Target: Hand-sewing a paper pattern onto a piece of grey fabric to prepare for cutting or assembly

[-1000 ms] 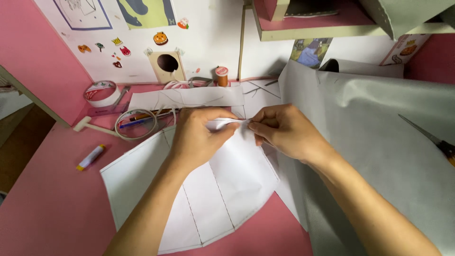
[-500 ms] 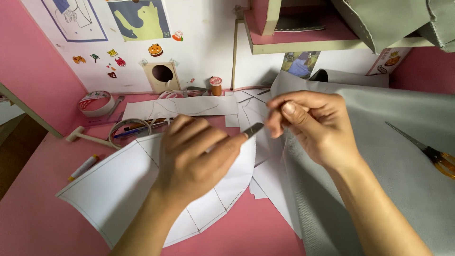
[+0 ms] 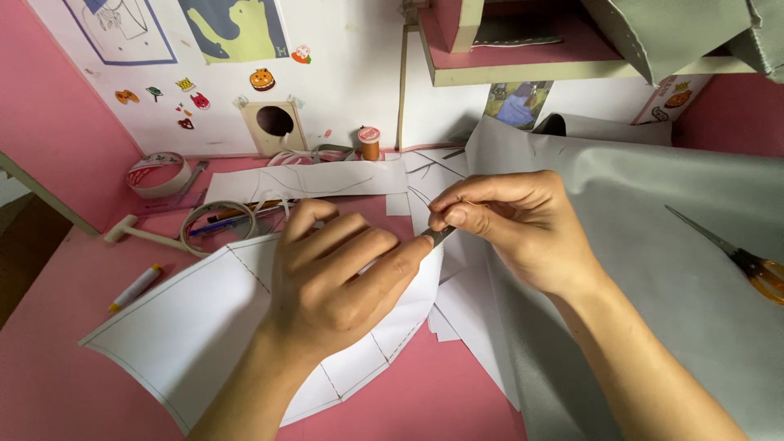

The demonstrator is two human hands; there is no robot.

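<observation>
Setting: pink worktable (image 3: 49,359) against a white wall dotted with small stickers and drawings, a pink shelf overhead.
Left hand: the left hand (image 3: 339,278) lies palm down on a curved white paper pattern piece (image 3: 188,335), fingers bent and spread, the index fingertip touching a small dark metal clip (image 3: 438,236) at the paper's edge.
Right hand: the right hand (image 3: 514,224) is closed in a pinch, thumb and forefinger gripping the same clip from the other side, wrist raised over grey fabric (image 3: 653,269).
Pattern piece: flat on the table under the left palm, marked with thin ruled lines, its upper right corner meeting the clip.
Around: orange-handled scissors (image 3: 739,257) rest on the fabric at right; a tape roll (image 3: 155,173), a thread spool (image 3: 370,143) and a white marker (image 3: 135,287) sit well apart at left.
Hard to tell: the clip is mostly covered by fingers, so its jaws cannot be made out; the scissors' handles are cut off by the frame.
</observation>
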